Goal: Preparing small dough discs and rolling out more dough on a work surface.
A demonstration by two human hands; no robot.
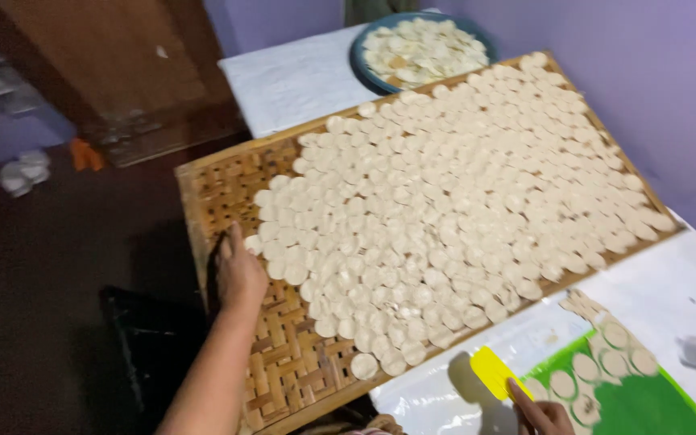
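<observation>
Right hand [543,417] sat lowest in frame, nearest the lens, fingers [519,395] pinched on a yellow scraper [493,372] w/ its blade pointing up-left, toward the tray's near edge. Just right of it lay the green mat [646,407], carrying a dough sheet [606,354] w/ round cut-outs in it. Both rested on the desk [686,298], under a white cover.

Left hand [239,274] was out on the woven bamboo tray [283,370], at the bare left strip. Fingers were curled, tips up by a dark edge [217,258]; couldn't tell if they gripped anything. Dough discs [445,201] began just right of that hand, nearest ones almost touching it, then ran off up-right in overlapping rows. Tray's long axis ran lower-left to upper-right. So left hand was the nearer one to the discs; right hand was apart from them, across the tray rim.

Far end: blue bowl [364,68] heaped w/ more discs, beyond the tray.
</observation>
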